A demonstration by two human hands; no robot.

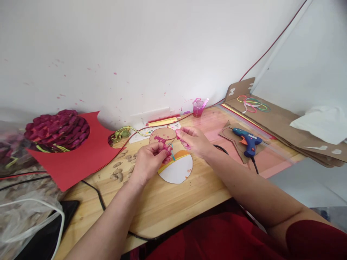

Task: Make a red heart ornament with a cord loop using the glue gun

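Note:
My left hand [152, 159] is closed, thumb and fingertips pinched together over the work spot on the wooden table. A thin light-blue string [173, 154] hangs at its fingertips. My right hand [192, 140] is just to the right and slightly higher, also pinching. A thin dark strand seems to run between the two; what the right fingertips grip is too small to make out. Both hands' fingertips are stained pink. Below them lies a rounded cardboard piece [177, 170], white with an orange and yellow edge. Behind is a brown cardboard disc [162, 134] with dark pink stains.
Peanuts [117, 174] lie scattered at left, near red card [72, 162] and a magenta layered piece [58, 130]. A blue glue gun [248, 141] rests on cardboard at right. A pink-stained cup [198, 108] stands by the wall. Coloured strings [253, 104] lie on stacked cardboard [282, 122]. Cables cross the table.

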